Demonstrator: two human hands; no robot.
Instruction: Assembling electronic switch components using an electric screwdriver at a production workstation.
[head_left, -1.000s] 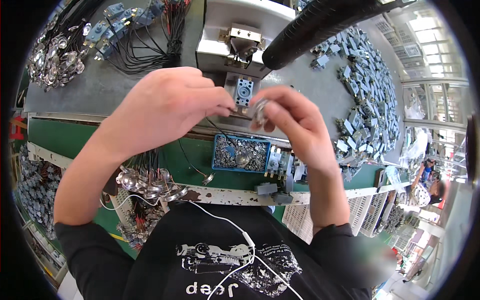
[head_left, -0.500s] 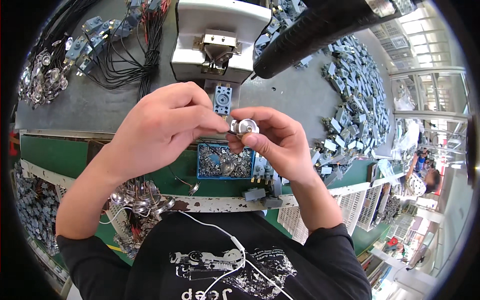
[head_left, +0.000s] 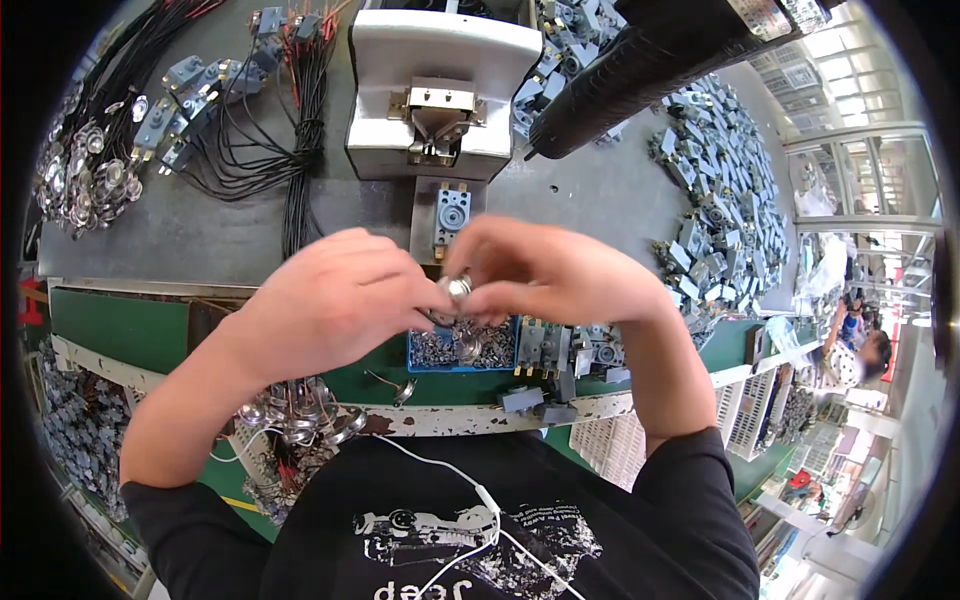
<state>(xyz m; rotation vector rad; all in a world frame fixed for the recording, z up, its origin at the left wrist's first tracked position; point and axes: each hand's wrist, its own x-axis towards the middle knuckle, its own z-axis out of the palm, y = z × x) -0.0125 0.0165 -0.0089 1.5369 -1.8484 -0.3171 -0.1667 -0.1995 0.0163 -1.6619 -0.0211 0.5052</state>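
Observation:
A small round silver metal part (head_left: 458,289) sits between my two hands, in front of the machine. My right hand (head_left: 575,272) is closed on it, thumb and fingers at its right side, somewhat blurred. On its other side, my left hand (head_left: 340,305) has its fingertips pinched together at the part's edge; what they grip is too blurred to make out. Just beyond the hands a grey-blue switch block (head_left: 453,210) with a round centre lies on the plate before the machine. Under my hands is a blue tray (head_left: 411,358) of small metal pieces.
A white pressing machine (head_left: 450,50) stands behind the block, with a thick black tube (head_left: 640,80) slanting in at its right. Piled switch blocks (head_left: 725,190) cover the right side. Black cables (head_left: 305,165) and round metal parts (head_left: 100,180) lie at left.
The right hand has turned over the round metal part, so its fingers now cover more of it. Both hands and the part sit slightly lower, nearer the tray, and the view has shifted a little.

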